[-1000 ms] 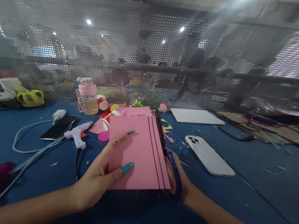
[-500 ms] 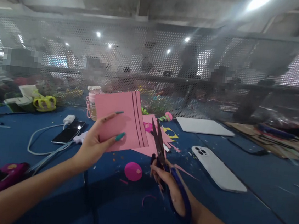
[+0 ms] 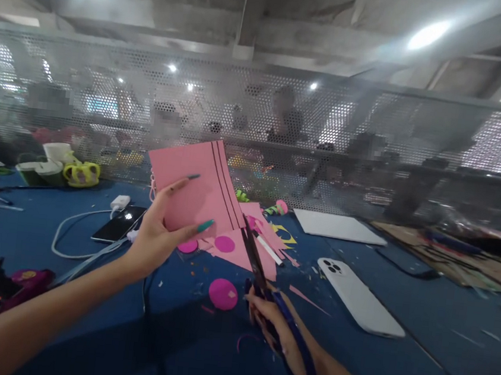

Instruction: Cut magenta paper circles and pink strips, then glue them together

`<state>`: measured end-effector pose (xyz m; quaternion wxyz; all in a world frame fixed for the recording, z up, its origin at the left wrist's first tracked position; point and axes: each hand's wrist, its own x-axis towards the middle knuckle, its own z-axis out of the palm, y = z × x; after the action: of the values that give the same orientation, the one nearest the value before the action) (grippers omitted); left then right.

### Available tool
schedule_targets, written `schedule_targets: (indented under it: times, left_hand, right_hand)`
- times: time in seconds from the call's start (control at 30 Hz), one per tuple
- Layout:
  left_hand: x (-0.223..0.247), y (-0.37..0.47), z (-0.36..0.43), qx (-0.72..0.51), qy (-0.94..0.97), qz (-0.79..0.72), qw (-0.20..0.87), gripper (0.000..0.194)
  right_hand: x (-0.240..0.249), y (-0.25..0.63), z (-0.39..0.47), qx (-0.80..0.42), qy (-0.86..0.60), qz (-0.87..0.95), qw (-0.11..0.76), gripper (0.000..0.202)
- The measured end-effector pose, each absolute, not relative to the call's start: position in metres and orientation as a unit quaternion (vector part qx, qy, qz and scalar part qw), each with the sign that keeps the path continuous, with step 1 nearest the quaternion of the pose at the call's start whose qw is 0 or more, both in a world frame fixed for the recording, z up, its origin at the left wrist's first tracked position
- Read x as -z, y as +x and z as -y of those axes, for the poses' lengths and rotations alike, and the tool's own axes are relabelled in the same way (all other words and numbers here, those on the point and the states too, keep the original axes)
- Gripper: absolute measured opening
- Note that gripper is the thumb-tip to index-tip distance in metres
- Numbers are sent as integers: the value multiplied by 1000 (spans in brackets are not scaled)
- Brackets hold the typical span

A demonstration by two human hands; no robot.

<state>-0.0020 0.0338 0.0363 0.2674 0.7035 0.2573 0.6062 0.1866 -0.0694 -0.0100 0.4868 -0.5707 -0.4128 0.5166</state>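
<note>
My left hand (image 3: 163,226) pinches a sheet of pink paper (image 3: 194,169) by its lower left part, thumb and fingers on the near face. Two dark lines run down the sheet near its right edge. In my right hand (image 3: 279,316) is a pair of scissors (image 3: 254,256) with dark blue handles. The blade tips reach the lower right corner of the sheet, by the lined strip; whether the paper lies between the blades I cannot tell. Below the sheet lie a magenta paper circle (image 3: 223,294) and more pink paper (image 3: 247,256) with scraps.
A white phone (image 3: 359,297) lies at the right, a white flat panel (image 3: 338,226) behind it. At the left are a dark phone (image 3: 119,224) with a cable, a purple power strip (image 3: 20,285) and tape rolls (image 3: 82,174). A perforated metal screen (image 3: 241,109) stands at the back.
The scissors have tilted left, and their tips have come to the sheet's lower right corner, with the blades nearer together. The sheet has shifted slightly left, and the view has tilted up.
</note>
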Motion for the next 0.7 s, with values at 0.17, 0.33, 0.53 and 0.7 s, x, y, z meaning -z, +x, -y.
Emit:
schedule_targets:
  times: [0.17, 0.33, 0.53, 0.7]
  left_hand:
    - [-36, -1, -36, -608, 701, -259, 267, 65]
    - [-33, 0, -36, -608, 693, -259, 286, 64]
    - [-31, 2, -33, -605, 693, -259, 296, 66]
    - [-32, 3, -30, -599, 700, -266, 283, 65]
  right_hand:
    - [8, 192, 75, -442, -560, 492, 499, 33]
    - [5, 193, 77, -389, -549, 554, 491, 33]
    - [21, 200, 76, -376, -560, 561, 479, 35]
    - [30, 209, 77, -372, -567, 551, 486, 38]
